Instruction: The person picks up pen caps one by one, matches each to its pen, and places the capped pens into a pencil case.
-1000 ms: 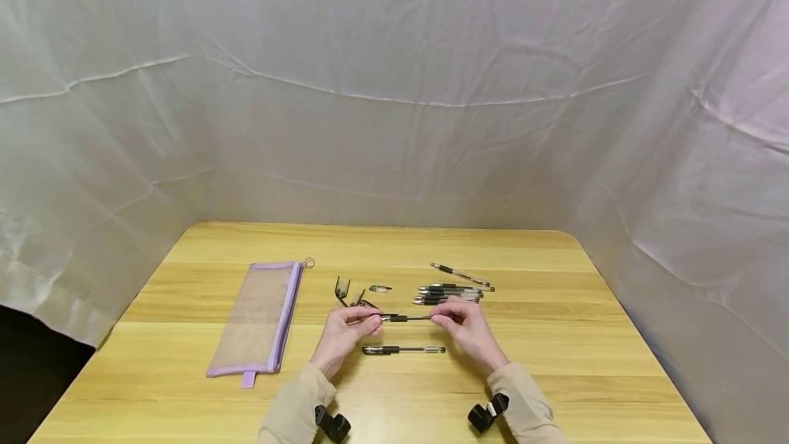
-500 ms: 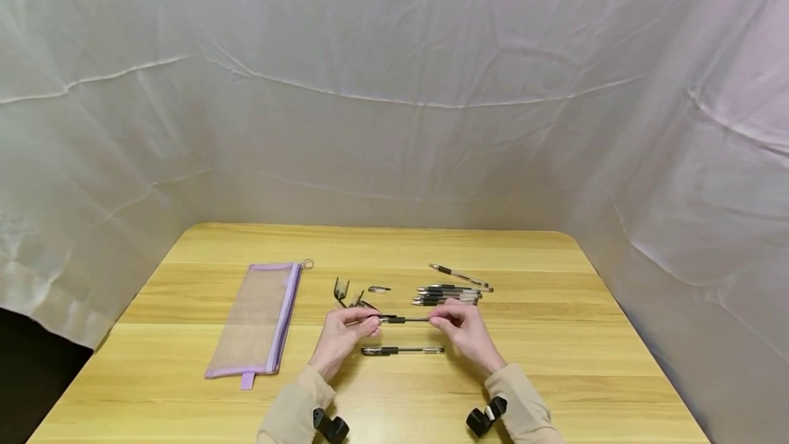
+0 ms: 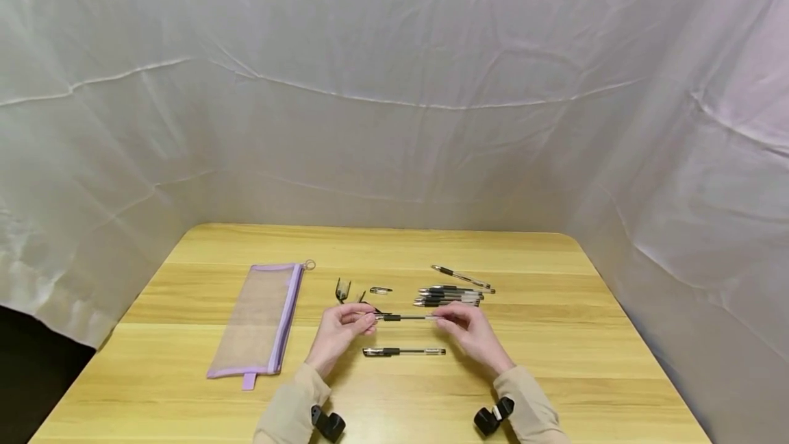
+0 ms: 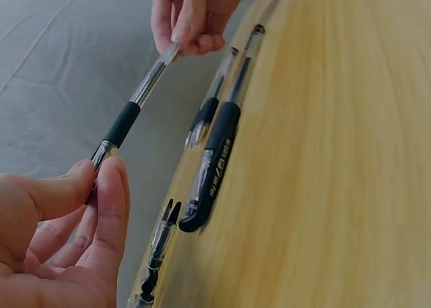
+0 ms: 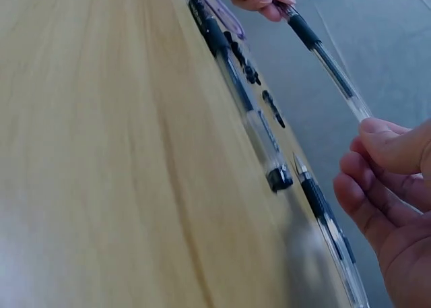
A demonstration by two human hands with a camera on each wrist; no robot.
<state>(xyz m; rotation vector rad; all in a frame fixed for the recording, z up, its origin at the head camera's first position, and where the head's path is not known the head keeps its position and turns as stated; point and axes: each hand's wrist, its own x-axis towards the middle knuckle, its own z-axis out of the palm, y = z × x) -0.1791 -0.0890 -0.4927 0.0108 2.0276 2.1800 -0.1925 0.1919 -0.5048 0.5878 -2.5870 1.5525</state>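
A clear-barrelled gel pen (image 3: 409, 318) with a black grip is held level between my hands above the table. My left hand (image 3: 339, 333) pinches its front end between thumb and fingers, which hide the tip. At the rear end, my right hand (image 3: 471, 336) pinches the barrel with thumb and forefinger. In the left wrist view the same pen's black grip (image 4: 122, 125) shows just beyond the left fingertips. Nearer me on the table lies a capped gel pen (image 3: 403, 351), parallel to the held one.
Uncapped pens (image 3: 450, 295) lie in a bunch beyond my right hand, with one pen (image 3: 461, 276) angled behind them. Several loose caps, including a pen cap (image 3: 380, 290), lie beyond my left hand. A purple mesh zip pouch (image 3: 254, 321) lies flat on the left.
The pen's black grip has shifted slightly left, closer to my left fingers, and my left hand has moved slightly left. Both hands keep hold of the pen.
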